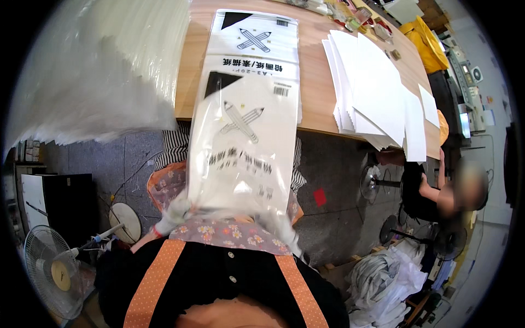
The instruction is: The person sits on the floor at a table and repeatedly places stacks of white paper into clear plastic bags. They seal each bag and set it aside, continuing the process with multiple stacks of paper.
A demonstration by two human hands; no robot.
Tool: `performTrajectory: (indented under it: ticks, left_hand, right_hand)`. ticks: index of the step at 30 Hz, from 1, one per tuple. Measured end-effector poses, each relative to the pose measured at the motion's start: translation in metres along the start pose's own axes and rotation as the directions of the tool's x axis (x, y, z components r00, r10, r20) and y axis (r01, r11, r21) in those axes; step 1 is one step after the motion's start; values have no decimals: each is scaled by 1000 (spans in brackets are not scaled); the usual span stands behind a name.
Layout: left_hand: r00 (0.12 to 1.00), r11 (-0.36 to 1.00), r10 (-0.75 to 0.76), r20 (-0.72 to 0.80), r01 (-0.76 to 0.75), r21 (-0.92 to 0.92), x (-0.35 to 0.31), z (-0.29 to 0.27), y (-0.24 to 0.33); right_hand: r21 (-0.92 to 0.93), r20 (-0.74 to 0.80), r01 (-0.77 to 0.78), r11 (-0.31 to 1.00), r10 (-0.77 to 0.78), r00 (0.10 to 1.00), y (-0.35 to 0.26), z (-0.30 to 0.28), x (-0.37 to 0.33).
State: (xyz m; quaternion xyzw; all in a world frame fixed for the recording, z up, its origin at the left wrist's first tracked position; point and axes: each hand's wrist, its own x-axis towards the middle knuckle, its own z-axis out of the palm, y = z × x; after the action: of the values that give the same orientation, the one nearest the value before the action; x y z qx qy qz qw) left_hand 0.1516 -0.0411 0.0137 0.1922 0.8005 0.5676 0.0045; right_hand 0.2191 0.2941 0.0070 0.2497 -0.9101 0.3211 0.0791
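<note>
A clear plastic bag [240, 158] printed with two crossed pencils and a black corner holds white paper. It is blurred by motion and reaches from the table over my lap. My left hand [178, 211], in a white glove, grips its near left corner. At the near right corner my right hand [280, 228], also white-gloved, is closed on the bag's edge, its fingers smeared and partly hidden. Beneath the far end of this bag, a similar printed package [254, 41] lies flat on the wooden table [314, 82].
A tall heap of clear plastic sleeves [109, 65] covers the table's left side. Fanned stacks of white paper [366, 82] overhang the front edge at right. Small jars [358, 19] stand at the back. A floor fan [54, 270] is at left; another person [432, 191] sits at right.
</note>
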Motion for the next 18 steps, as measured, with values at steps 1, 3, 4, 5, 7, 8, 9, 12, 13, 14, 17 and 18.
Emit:
performTrajectory:
  ticks: [1, 3, 4, 5, 7, 8, 9, 12, 13, 14, 17, 18]
  left_hand:
    - [999, 943, 44, -30, -32, 330, -5, 8, -15]
    - [973, 946, -193, -129, 220, 240, 27, 1, -2]
    - [888, 893, -448, -103, 438, -108, 37, -6, 30]
    - [776, 698, -631, 8, 572, -431, 50, -12, 49]
    - [872, 788, -490, -7, 439, -432, 47, -4, 22]
    - [898, 785, -439, -16, 374, -494, 63, 3, 34]
    - [950, 828, -312, 8, 276, -488, 85, 10, 42]
    - [992, 916, 2, 127, 50, -399, 164, 34, 96]
    - [963, 955, 258, 79, -242, -171, 182, 32, 106]
    - [939, 945, 328, 107, -326, -37, 190, 20, 151]
    - [757, 730, 633, 161, -653, 202, 191, -20, 222]
    - [697, 638, 685, 212, -714, 289, 185, -34, 247]
  right_hand:
    - [-9, -44, -29, 1000, 29, 999, 6, -8, 13]
    - [148, -82, -433, 889, 447, 891, 23, -27, 34]
    - [217, -40, -515, 829, 535, 844, 31, -34, 30]
    - [279, -8, -572, 771, 597, 802, 42, -45, 35]
    - [121, 270, -521, 845, 477, 836, 45, -71, 25]
    - [203, 320, -581, 788, 507, 800, 53, -80, 23]
    - [204, -106, -316, 927, 342, 934, 72, -77, 30]
    - [859, -254, -286, 424, 840, 480, 144, -47, 31]
    - [930, -120, -208, 303, 785, 608, 142, -29, 43]
    - [977, 3, -149, 153, 685, 728, 132, 0, 63]
    - [853, -21, -242, 463, 493, 870, 44, 6, 144]
    - [908, -20, -177, 379, 463, 886, 32, -7, 160]
